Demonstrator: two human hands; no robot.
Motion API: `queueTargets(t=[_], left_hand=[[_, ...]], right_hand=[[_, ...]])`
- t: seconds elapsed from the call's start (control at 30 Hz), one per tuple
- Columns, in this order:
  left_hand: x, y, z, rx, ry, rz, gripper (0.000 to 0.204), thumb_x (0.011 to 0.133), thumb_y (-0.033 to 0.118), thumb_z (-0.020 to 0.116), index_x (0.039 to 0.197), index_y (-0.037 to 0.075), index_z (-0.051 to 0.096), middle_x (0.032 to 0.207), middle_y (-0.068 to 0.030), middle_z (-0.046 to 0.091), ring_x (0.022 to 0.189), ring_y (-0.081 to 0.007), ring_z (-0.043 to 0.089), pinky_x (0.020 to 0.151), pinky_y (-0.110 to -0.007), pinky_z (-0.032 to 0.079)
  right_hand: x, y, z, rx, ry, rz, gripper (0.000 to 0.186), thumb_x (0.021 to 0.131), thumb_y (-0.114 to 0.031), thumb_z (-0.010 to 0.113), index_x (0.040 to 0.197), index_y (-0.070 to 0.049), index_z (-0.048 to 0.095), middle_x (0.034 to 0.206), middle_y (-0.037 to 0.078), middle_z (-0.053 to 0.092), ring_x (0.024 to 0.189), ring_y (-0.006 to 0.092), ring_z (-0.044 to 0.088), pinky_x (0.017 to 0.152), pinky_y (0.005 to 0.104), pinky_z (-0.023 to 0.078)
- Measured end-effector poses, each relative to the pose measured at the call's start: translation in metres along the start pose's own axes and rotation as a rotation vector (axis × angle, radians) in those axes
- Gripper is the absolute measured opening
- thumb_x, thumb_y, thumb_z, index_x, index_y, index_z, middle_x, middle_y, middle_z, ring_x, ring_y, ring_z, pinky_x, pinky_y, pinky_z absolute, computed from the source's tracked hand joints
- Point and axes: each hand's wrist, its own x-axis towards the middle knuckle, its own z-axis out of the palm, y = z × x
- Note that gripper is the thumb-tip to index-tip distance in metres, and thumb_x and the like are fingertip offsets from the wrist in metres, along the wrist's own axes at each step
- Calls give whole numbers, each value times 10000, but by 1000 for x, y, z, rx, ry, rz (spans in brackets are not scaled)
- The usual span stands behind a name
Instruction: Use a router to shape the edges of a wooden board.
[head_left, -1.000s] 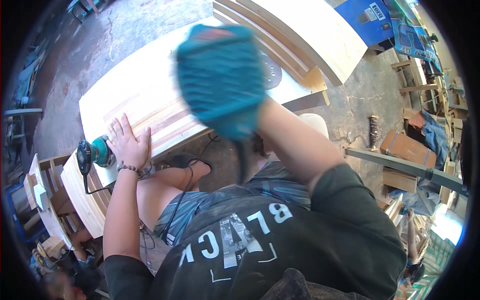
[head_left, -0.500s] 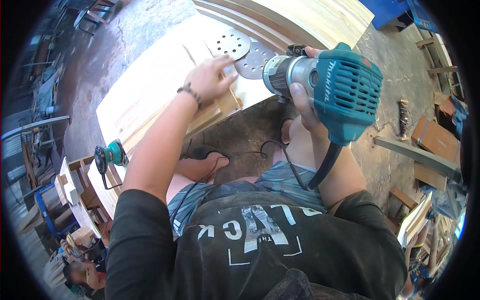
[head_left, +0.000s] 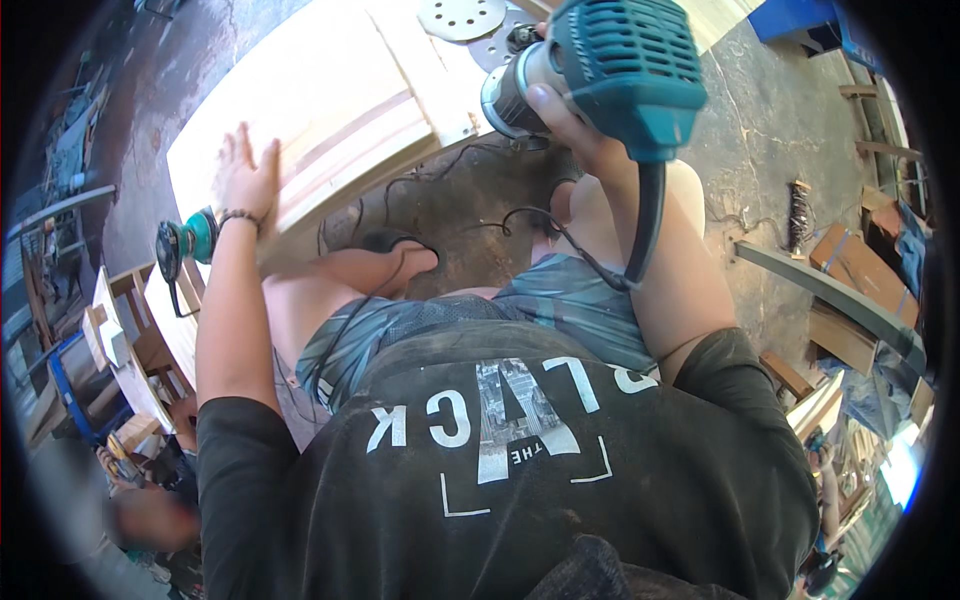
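A teal and black trim router point(head_left: 632, 62) is gripped in my right hand point(head_left: 590, 135), with my thumb along its silver metal barrel. Its black base lies beside the right end of a pale wooden panel point(head_left: 330, 95). My left hand point(head_left: 246, 180) is over the panel's near left part, fingers spread and slightly blurred, holding nothing. Close to that wrist a teal random orbital sander point(head_left: 192, 238) stands at the panel's left end. Two round sanding discs with holes are at the far right: a light disc point(head_left: 462, 14) and a darker grey disc point(head_left: 490, 48), partly covered.
The router's black cord point(head_left: 648, 225) hangs down toward my lap, and cables run across the floor between my feet. A grey beam point(head_left: 830, 300) and cardboard point(head_left: 865, 265) lie at the right. Wooden frames point(head_left: 135, 350) stand at the left, near another person point(head_left: 150, 510).
My left hand has moved left and nearer along the panel, from beside the discs to near the sander. The router has shifted a little left and up in view.
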Motion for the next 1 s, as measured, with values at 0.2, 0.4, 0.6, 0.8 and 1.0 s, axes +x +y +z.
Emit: queueTargets(t=[0.2,0.4,0.6,0.8,1.0], left_hand=[[-31,-63,16,-47,67,-80,897,1024,702,542,1734,185,357,1775,-279,292,1631,-466,301,1323,-506,281],[-31,-48,11,-65,68,-147,926,987,725,566,1721,193,382,1768,-279,305,1610,-468,341,1315,-504,313],[-35,-42,10,-21,123,-124,923,987,760,538,1723,224,383,1768,-256,324,1593,-483,366,1299,-524,343],[-29,-47,19,35,148,-129,919,999,788,499,1726,239,380,1771,-234,331,1582,-503,374,1300,-536,342],[-30,-48,17,43,115,-113,933,1005,784,492,1732,214,364,1757,-262,342,1586,-472,385,1302,-528,333]], right_hand=[[-13,-22,67,356,86,1,468,875,-153,868,1310,-67,720,1215,103,718,1167,283,669,1048,447,518],[-13,-12,107,204,45,-171,391,903,-122,833,1273,-53,725,1191,98,716,1143,279,666,1032,450,516],[10,-18,113,375,29,-35,214,917,-83,801,1120,-45,746,1102,77,712,1064,251,682,993,417,531],[58,-43,118,389,58,-36,212,869,-86,840,1022,-40,701,926,47,715,838,189,703,766,368,584],[75,-53,115,168,-31,85,266,862,-166,859,1051,-43,717,957,70,750,870,218,739,773,386,602]])
